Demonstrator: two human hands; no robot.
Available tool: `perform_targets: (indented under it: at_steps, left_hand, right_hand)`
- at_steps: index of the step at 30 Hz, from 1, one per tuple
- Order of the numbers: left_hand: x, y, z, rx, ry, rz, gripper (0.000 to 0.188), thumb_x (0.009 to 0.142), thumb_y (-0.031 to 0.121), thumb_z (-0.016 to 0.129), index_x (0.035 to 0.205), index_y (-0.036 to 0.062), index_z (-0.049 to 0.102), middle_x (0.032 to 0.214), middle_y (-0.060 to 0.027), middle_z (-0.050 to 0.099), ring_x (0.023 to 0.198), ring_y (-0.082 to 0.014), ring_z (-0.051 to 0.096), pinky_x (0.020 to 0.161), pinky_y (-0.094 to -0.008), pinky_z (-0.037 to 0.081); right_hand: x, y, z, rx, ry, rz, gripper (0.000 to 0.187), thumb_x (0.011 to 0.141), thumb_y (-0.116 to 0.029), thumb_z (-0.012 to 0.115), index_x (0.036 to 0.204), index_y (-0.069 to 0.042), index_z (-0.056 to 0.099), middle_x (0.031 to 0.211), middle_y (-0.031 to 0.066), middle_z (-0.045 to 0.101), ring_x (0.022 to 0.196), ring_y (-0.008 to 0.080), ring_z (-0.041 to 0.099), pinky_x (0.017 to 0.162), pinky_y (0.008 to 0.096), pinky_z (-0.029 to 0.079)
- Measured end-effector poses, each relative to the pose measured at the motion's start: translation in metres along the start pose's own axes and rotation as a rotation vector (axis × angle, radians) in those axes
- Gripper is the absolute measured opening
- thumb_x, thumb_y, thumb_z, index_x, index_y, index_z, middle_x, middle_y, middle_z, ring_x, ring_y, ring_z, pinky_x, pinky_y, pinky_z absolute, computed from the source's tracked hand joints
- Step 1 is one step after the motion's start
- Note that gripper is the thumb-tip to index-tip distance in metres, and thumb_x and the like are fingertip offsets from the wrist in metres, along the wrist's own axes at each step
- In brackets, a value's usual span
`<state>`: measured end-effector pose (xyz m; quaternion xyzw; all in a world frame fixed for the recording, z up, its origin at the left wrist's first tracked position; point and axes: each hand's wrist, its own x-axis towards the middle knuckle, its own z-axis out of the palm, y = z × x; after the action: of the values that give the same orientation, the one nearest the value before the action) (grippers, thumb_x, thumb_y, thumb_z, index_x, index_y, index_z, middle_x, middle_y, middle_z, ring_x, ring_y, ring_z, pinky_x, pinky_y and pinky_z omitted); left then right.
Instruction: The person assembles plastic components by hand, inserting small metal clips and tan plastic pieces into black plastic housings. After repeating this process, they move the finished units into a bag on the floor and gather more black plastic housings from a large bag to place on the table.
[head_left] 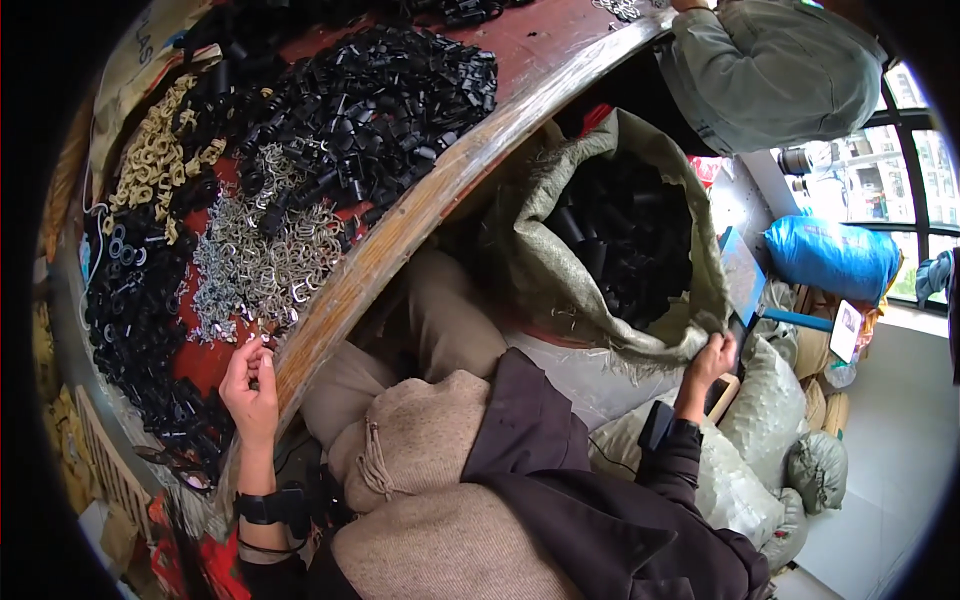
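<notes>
The left hand (250, 385) sat at lower left of the frame, at the table (420, 215) edge, its fingers curled with the tips pinched together on what looked like a small metal clip, too small to make out surely. Just above it lay a heap of silver clips (265, 255), spread over the red tabletop. Black plastic parts (370, 95) were piled across the upper middle, more black pieces (140, 320) ran down the far left, and beige hooks (155, 155) lay at upper left. The right hand (708, 362) reached out at right of centre, fingers closed on the rim of a woven sack (560, 270), which stood open beside the table and held black parts. Another person's grey sleeve (770, 65) showed at upper right, and a blue bag (830, 255) lay at the right edge.
</notes>
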<state>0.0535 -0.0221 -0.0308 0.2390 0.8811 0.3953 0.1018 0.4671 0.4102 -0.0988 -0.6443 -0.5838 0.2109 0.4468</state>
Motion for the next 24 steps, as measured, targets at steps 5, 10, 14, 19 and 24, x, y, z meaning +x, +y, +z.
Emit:
perform_targets:
  at_steps: [5,10,14,19,24]
  left_hand:
    - [-0.001,0.005,-0.016,-0.016,0.047,0.029,0.019,0.081,0.003,0.049,0.099,-0.0016,0.052,0.079,-0.0027,0.055,0.070,-0.0066,0.050,0.063,-0.0185,0.041]
    - [0.001,0.003,-0.007,0.010,0.052,0.018,0.018,0.081,0.004,0.049,0.098,-0.0014,0.052,0.078,-0.0025,0.055,0.070,-0.0066,0.050,0.063,-0.0186,0.041]
    - [-0.001,0.003,-0.010,0.022,0.039,0.019,0.018,0.081,0.004,0.048,0.098,-0.0014,0.052,0.078,-0.0022,0.055,0.069,-0.0066,0.050,0.062,-0.0186,0.041]
    - [0.001,0.007,-0.009,0.059,0.065,0.037,0.016,0.079,0.004,0.050,0.094,-0.0015,0.053,0.073,-0.0030,0.054,0.063,-0.0081,0.049,0.057,-0.0201,0.040]
    - [-0.001,0.003,-0.009,0.079,0.030,0.012,0.018,0.081,0.003,0.046,0.098,-0.0027,0.051,0.078,-0.0022,0.052,0.070,-0.0073,0.049,0.065,-0.0192,0.039]
  right_hand:
    - [0.002,-0.046,0.003,-0.158,0.030,-0.310,0.021,0.076,-0.012,0.048,0.092,0.001,0.054,0.082,0.0117,0.059,0.075,0.0185,0.055,0.070,0.0287,0.042]
    - [0.016,-0.076,-0.005,-0.349,-0.060,-0.341,0.023,0.075,-0.013,0.052,0.094,0.000,0.054,0.084,0.0123,0.058,0.079,0.0253,0.055,0.074,0.0333,0.042]
    - [0.012,-0.126,0.012,-0.549,0.125,-0.913,0.026,0.070,-0.012,0.056,0.095,-0.004,0.054,0.087,0.0114,0.056,0.083,0.0279,0.053,0.075,0.0367,0.042]
    - [-0.040,-0.137,0.127,-0.379,-0.592,-0.945,0.040,0.064,-0.015,0.061,0.102,-0.008,0.052,0.101,0.0123,0.052,0.096,0.0287,0.048,0.078,0.0380,0.040]
    - [-0.034,-0.105,0.180,-0.731,-0.827,-0.948,0.058,0.059,-0.028,0.064,0.114,-0.019,0.047,0.126,0.0090,0.033,0.116,0.0293,0.030,0.082,0.0541,0.031]
